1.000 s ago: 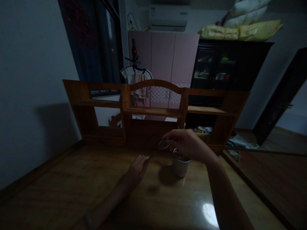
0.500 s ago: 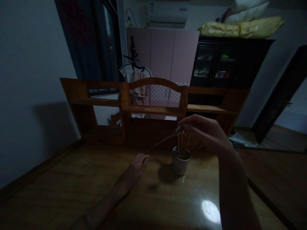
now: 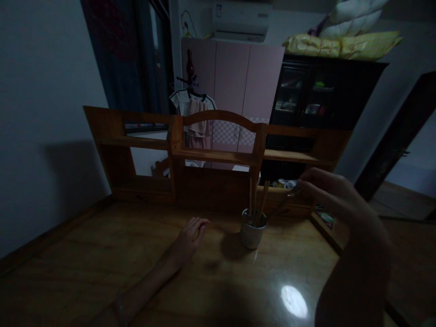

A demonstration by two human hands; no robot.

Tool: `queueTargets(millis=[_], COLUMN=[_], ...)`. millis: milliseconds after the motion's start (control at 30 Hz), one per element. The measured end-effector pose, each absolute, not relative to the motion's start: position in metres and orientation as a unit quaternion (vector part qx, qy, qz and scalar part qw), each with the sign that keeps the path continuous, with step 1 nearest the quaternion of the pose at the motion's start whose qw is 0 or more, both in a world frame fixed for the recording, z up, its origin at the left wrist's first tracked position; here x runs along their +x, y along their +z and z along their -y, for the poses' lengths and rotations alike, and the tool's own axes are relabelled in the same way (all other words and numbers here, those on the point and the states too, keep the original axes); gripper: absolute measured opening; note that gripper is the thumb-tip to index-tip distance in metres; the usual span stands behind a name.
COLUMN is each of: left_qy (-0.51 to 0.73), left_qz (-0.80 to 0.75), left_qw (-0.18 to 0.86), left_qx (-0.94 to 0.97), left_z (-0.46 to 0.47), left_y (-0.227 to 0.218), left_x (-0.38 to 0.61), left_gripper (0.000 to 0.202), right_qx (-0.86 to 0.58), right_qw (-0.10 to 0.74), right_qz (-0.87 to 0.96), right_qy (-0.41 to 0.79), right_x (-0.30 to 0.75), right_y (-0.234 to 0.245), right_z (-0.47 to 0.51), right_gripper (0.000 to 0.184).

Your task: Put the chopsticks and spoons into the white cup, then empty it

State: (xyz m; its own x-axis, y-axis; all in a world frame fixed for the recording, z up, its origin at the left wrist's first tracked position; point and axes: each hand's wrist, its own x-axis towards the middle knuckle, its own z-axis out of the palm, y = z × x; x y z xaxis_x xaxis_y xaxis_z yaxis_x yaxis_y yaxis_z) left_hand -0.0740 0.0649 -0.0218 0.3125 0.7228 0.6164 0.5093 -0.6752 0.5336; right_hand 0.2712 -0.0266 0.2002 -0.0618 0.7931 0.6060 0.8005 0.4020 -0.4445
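Observation:
My right hand is raised at the right, above the table's back edge, with its fingers pinched on the end of a thin metal spoon whose handle slants down to the left. A small white holder cup stands on the wooden table, left of and below that hand, with several wooden chopsticks upright in it. My left hand rests on the table left of the cup, fingers loosely stretched, holding nothing.
A wooden shelf unit runs along the back of the table. Behind it are a pink wardrobe, hanging clothes and a dark cabinet. A lamp glare shows on the tabletop. The room is dim.
My right hand has lifted the spoon from just above the cup and carried it up and to the right. The chopsticks now show in the cup. My left hand has stayed put.

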Motion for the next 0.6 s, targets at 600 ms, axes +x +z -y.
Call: queueTargets(millis=[600], left_qy=[0.441], left_qz=[-0.381], left_qw=[0.131], left_qx=[0.802], left_z=[-0.067], left_y=[-0.025], left_x=[-0.075], left_gripper=[0.021], right_qx=[-0.537], right_qw=[0.197], right_qz=[0.808], right_qy=[0.142], right_x=[0.239], right_y=[0.170], right_z=[-0.026], right_gripper=[0.010])
